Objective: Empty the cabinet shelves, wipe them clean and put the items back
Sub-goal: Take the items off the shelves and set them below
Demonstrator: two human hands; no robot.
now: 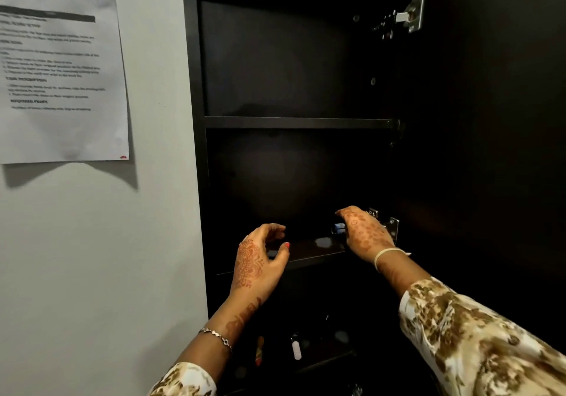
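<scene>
Dark shelf (pixel 309 252), right hand (pixel 366 235) holds small item (pixel 338 228)

I see a printed sheet (pixel 61 74) taped to the wall (pixel 122 242). Its lines are too blurred for me to read.

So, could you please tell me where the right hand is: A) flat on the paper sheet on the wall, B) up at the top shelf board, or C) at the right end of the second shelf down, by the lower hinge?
C: the right hand curls round a small blue-labelled item at the second shelf's right end, beside the lower hinge.
</scene>
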